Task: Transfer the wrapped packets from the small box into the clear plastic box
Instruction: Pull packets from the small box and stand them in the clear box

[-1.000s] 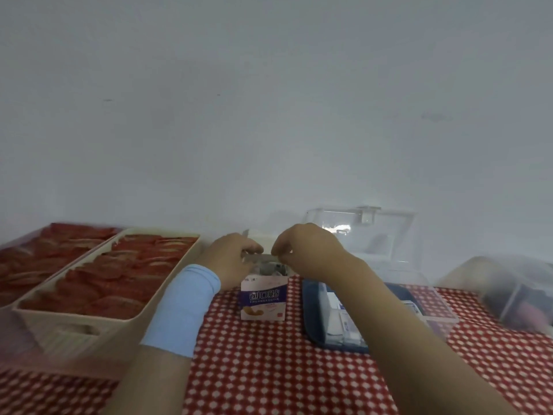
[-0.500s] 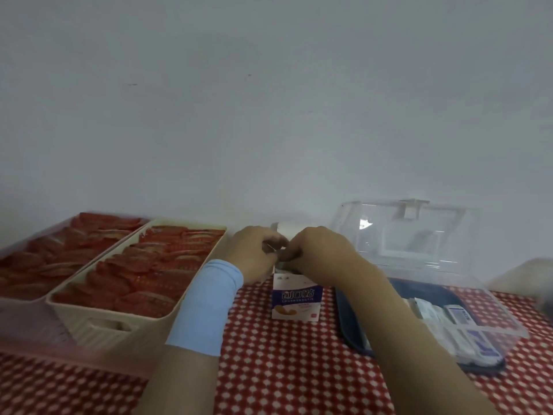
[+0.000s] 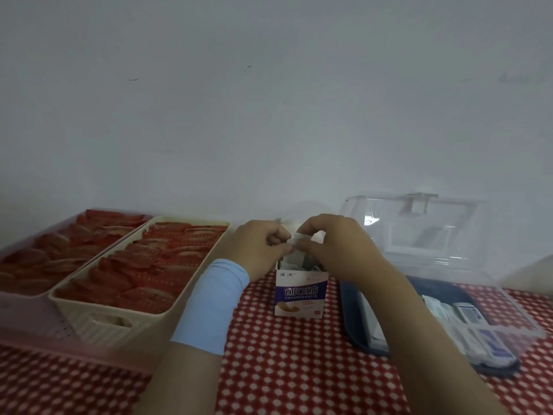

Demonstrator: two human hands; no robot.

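Observation:
A small white and purple box (image 3: pixel 300 295) stands upright on the red checked cloth, its top open. Above it my left hand (image 3: pixel 259 248) and my right hand (image 3: pixel 338 250) meet, both pinching a white wrapped packet (image 3: pixel 294 241) between their fingertips. More packets show as pale edges inside the box mouth. The clear plastic box (image 3: pixel 508 313) lies to the right with a dark blue base, its clear lid (image 3: pixel 416 232) raised at the back. Several white packets (image 3: pixel 466 324) lie inside it, partly hidden by my right forearm.
Two trays of red wrapped items stand at the left: a cream one (image 3: pixel 98 322) and a pinkish one (image 3: pixel 18 295). A pale wall rises close behind everything. A blue band wraps my left wrist (image 3: pixel 211 304).
My view has shifted, so the boxes sit further right in frame. Both hands have risen a little above the small box and now hold a white packet between them.

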